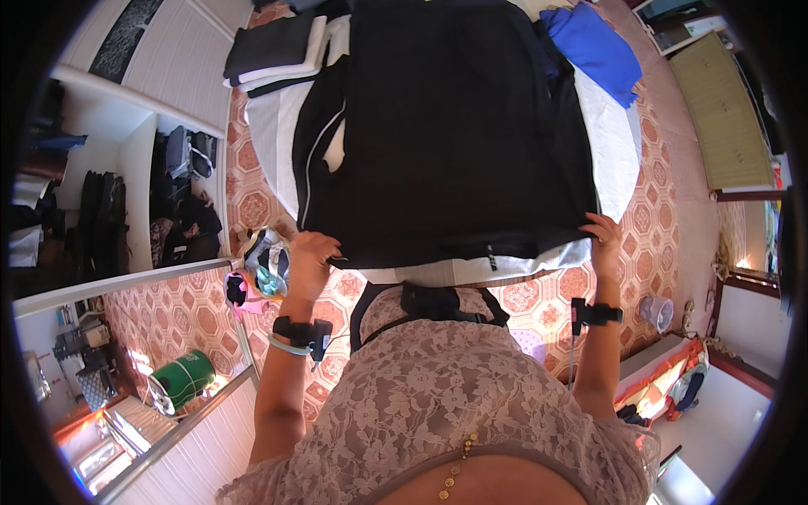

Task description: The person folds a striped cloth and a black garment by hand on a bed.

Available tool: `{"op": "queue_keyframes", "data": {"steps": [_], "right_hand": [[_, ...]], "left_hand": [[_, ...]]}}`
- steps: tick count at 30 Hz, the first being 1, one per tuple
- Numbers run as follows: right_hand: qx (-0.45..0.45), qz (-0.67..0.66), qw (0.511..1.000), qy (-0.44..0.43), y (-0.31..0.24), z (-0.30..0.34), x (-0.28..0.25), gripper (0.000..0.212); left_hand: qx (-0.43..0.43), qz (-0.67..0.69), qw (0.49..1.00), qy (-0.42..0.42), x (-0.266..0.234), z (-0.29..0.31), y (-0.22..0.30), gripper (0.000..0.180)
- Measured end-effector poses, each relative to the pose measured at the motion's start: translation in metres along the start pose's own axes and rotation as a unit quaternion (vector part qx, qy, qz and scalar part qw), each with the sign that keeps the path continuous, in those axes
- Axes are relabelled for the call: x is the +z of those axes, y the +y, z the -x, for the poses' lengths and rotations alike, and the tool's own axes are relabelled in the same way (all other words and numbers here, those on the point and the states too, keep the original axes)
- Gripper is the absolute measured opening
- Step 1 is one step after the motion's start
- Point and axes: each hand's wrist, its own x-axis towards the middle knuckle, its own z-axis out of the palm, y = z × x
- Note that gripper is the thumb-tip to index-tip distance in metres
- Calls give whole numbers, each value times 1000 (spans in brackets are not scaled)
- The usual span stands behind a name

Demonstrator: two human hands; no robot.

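A black garment (pixel 459 143), which looks like a long-sleeved top, lies spread over a surface with a white cover (pixel 619 160). Thin pale piping runs along its left side. My left hand (pixel 311 257) is closed on its near left corner, and the fingertips are curled at the hem. At the near right corner, my right hand (pixel 603 240) pinches the edge. Between the two hands the hem lies close to the near rim of the surface, with a small pale mark on it.
Folded dark and white clothes (pixel 273 50) are stacked at the far left. A crumpled blue cloth (pixel 598 50) lies at the far right. Open wardrobe shelves (pixel 126 168) stand on the left, a bag (pixel 268 261) on the tiled floor, and a wastebasket (pixel 656 313) at right.
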Motion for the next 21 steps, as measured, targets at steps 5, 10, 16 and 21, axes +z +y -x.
{"op": "queue_keyframes", "data": {"steps": [5, 10, 16, 21], "right_hand": [[105, 8, 987, -122, 22, 27, 17, 28], [76, 112, 976, -171, -27, -11, 16, 28], [30, -239, 929, -281, -143, -66, 51, 19], [-75, -316, 837, -440, -238, -50, 109, 22]], "left_hand": [[18, -15, 999, -42, 37, 26, -10, 16], [-121, 172, 961, -180, 11, 3, -35, 17], [-203, -26, 969, 136, 0, -80, -106, 26], [-285, -176, 942, 32, 19, -158, -75, 46]]}}
